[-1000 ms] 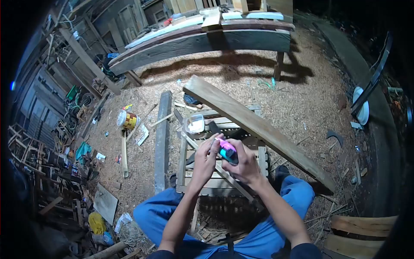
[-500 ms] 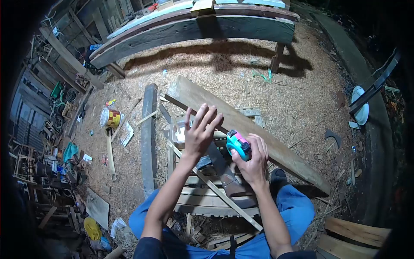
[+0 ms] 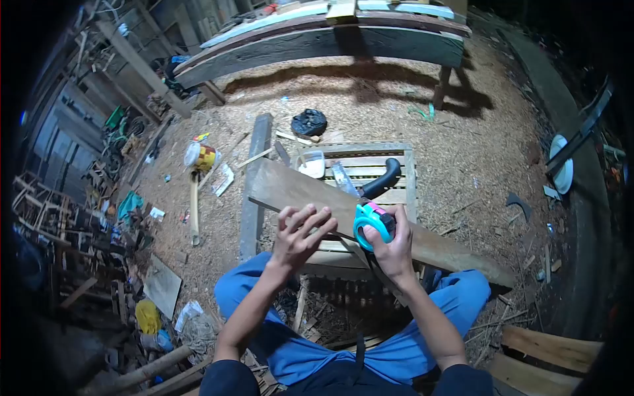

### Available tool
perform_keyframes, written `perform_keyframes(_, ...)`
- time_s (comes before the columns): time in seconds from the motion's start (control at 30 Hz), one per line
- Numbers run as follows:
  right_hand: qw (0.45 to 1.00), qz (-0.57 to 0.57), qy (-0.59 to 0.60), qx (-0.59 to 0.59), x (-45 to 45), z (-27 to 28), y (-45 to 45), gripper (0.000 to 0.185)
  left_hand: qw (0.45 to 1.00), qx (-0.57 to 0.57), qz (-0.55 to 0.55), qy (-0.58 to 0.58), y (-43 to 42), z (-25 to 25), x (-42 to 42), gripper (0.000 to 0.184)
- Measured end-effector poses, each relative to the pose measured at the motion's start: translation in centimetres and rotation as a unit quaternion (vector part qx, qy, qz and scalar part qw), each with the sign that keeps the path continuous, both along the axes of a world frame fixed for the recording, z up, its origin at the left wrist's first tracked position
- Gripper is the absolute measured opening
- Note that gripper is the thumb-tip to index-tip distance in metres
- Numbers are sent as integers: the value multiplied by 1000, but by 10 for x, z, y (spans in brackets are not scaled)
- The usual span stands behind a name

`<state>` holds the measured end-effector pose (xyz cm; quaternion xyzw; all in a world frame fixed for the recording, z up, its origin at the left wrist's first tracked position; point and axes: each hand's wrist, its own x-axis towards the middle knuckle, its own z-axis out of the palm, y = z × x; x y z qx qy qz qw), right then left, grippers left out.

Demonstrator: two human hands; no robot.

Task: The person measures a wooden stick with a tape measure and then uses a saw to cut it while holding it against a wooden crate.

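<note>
My right hand is closed around a teal and pink tape measure, held over the middle of a long wooden plank. My left hand is open with fingers spread, beside the plank's near edge; whether it touches the wood I cannot tell. The plank lies slantwise across a low slatted table. Beyond it on the slats are a clear tub with something white inside and a tool with a black curved handle, partly hidden by the plank.
A dark beam lies to the left, with a yellow-and-red bucket past it. A black plastic bag rests on the shavings-covered ground. A long wooden bench stands at the back. Cut boards lie at lower right.
The plank has come closer to my body, uncovering the tub, black handle and bag beyond it. Both hands have moved along with it, the tape measure still in my right hand.
</note>
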<state>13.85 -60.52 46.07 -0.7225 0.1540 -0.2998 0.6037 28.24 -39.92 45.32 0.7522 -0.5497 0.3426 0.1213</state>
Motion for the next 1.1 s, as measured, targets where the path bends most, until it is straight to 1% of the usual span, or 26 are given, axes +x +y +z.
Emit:
perform_keyframes(0.03, 1000, -21, -7, 5, 0, -1, 12, 46, 1000, 4, 8, 8, 2, 4, -10, 36)
perform_keyframes(0.1, 1000, -13, -12, 22, 1, 1, 22, 44, 999, 5, 18, 29, 0, 6, -15, 37)
perform_keyframes(0.13, 999, -10, -13, 36, 2, 4, 25, 43, 999, 23, 27, 23, -1, 13, -17, 33)
perform_keyframes(0.17, 999, -10, -18, 30, 5, 8, 25, 43, 999, 16, 27, 18, 0, 20, -17, 33)
perform_keyframes(0.23, 999, 5, -16, 29, 11, 11, 24, 43, 982, 46, -42, 179, 5, 51, -15, 39)
perform_keyframes(0.27, 1000, 11, -9, 23, 13, 8, 24, 43, 976, 31, -59, 207, 8, 59, -13, 39)
perform_keyframes(0.3, 1000, 12, -12, 23, 14, 11, 24, 43, 978, 2, -56, 199, 7, 67, -13, 39)
perform_keyframes(0.37, 1000, 27, -9, 7, 15, 18, 27, 44, 988, -7, 0, 151, 2, 83, -10, 37)
perform_keyframes(0.5, 998, 55, 28, 1, 28, 33, 34, 44, 981, -34, 36, 189, -5, 77, 2, 37)
perform_keyframes(0.53, 998, 66, 4, -13, 32, 38, 36, 46, 979, -28, 52, 194, -5, 77, 2, 38)
perform_keyframes(0.57, 998, 68, 7, -13, 37, 34, 42, 46, 977, -21, 69, 199, -4, 78, 2, 38)
perform_keyframes(0.6, 997, 52, -36, -35, 41, 29, 49, 50, 973, -34, 65, 220, -6, 85, -4, 37)
perform_keyframes(0.63, 995, 35, -79, -56, 43, 25, 55, 54, 972, -34, 68, 221, -5, 83, -5, 37)
perform_keyframes(0.67, 988, 37, -90, -119, 41, 21, 57, 61, 975, -36, 68, 210, -3, 79, -5, 38)
perform_keyframes(0.73, 982, 26, -110, -150, 45, 18, 63, 58, 983, -37, 67, 168, 0, 71, 2, 41)
perform_keyframes(0.77, 980, 28, -108, -166, 42, 18, 63, 56, 982, -34, 68, 173, 4, 66, 5, 41)
perform_keyframes(0.9, 986, 57, -62, -145, 32, 19, 62, 55, 989, -44, 25, 140, 12, 64, 13, 34)
perform_keyframes(0.97, 981, 47, -90, -163, 27, 20, 60, 55, 992, -33, 29, 116, 8, 73, 8, 32)
perform_keyframes(1.03, 975, 38, -103, -192, 24, 23, 59, 57, 993, -61, 17, 104, 4, 72, 9, 28)
perform_keyframes(1.1, 978, 26, -149, -144, 18, 22, 63, 59, 979, -122, 69, 145, 4, 66, 8, 23)
